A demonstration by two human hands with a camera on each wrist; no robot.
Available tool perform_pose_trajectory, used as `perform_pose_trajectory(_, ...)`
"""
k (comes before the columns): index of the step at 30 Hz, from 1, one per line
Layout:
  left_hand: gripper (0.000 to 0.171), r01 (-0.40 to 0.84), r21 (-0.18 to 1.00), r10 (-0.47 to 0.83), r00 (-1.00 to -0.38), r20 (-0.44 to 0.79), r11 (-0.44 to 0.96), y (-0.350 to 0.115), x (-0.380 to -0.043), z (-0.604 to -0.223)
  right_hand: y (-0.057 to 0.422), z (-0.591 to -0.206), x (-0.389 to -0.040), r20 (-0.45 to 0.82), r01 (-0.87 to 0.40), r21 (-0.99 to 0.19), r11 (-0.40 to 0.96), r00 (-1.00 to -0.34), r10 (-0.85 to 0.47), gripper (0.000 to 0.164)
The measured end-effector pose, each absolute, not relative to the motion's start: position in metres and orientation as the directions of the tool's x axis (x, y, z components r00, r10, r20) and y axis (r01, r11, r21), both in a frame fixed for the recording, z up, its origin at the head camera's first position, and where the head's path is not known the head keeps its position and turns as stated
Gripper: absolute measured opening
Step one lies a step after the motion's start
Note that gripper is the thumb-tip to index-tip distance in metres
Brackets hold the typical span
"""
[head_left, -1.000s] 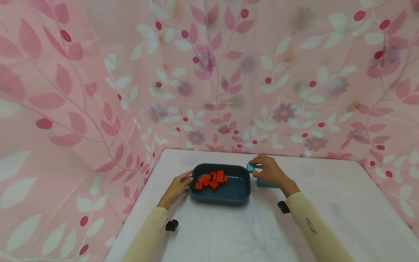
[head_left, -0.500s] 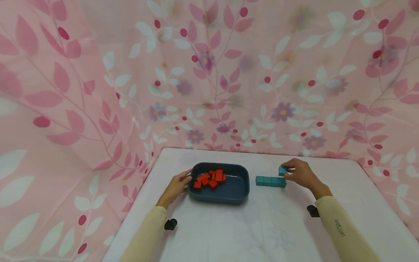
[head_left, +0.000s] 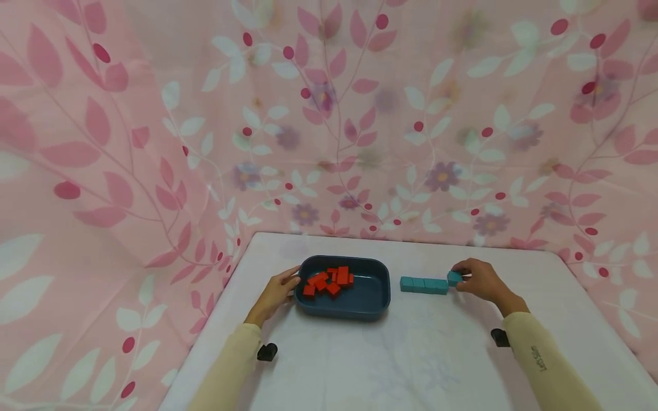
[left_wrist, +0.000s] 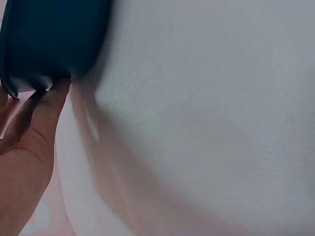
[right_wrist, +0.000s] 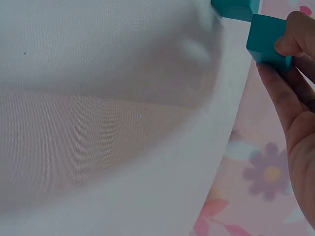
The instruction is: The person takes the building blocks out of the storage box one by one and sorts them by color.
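My left hand (head_left: pixel 275 294) rests its fingertips against the left end of a dark blue rectangular dish (head_left: pixel 369 314); in the left wrist view its fingers (left_wrist: pixel 49 110) reach that end wall fairly straight. Loose red blocks (head_left: pixel 342 276) lie in the dish's left half. To the dish's right, my right hand (head_left: pixel 480 279) pinches a teal cube (head_left: pixel 454 278) between thumb and fingers, beside the right end of a row of teal blocks (head_left: pixel 424 285). In the right wrist view, the pinched cube shows tilted close to the row's end block (right_wrist: pixel 236 9).
A white cloth (head_left: pixel 360 365) covers the table. Pink floral fabric (head_left: pixel 329 114) hangs behind the table and along its left side. Black wrist cameras (head_left: pixel 267 352) sit at both sleeves.
My right hand has carried the teal cube rightward from the dish's right rim, past the row, then lowered it beside the row's right end. The left hand stays at the dish.
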State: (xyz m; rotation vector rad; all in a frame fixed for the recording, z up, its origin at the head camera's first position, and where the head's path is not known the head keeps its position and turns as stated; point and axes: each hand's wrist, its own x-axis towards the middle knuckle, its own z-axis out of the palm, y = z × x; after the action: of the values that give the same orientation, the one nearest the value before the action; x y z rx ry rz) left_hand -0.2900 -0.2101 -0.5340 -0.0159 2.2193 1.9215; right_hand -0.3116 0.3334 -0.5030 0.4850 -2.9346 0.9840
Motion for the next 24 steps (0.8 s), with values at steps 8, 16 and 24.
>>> perform_pose_trajectory(8,0.047,-0.148,0.978,0.116,-0.979,-0.165,0.147,-0.210,-0.290,-0.534,0.334,-0.512,-0.310,0.069,-0.276,-0.598,0.752,-0.953,-0.296,0.033)
perform_pose_trajectory(16,0.047,-0.138,0.980,0.125,-0.980,-0.156,0.143,-0.209,-0.289,-0.534,0.330,-0.529,-0.308,-0.001,-0.189,-0.627,0.756,-0.970,-0.244,0.038)
perform_pose_trajectory(24,0.047,-0.136,0.981,0.128,-0.980,-0.154,0.138,-0.209,-0.290,-0.534,0.326,-0.529,-0.306,-0.018,-0.169,-0.637,0.752,-0.972,-0.234,0.046)
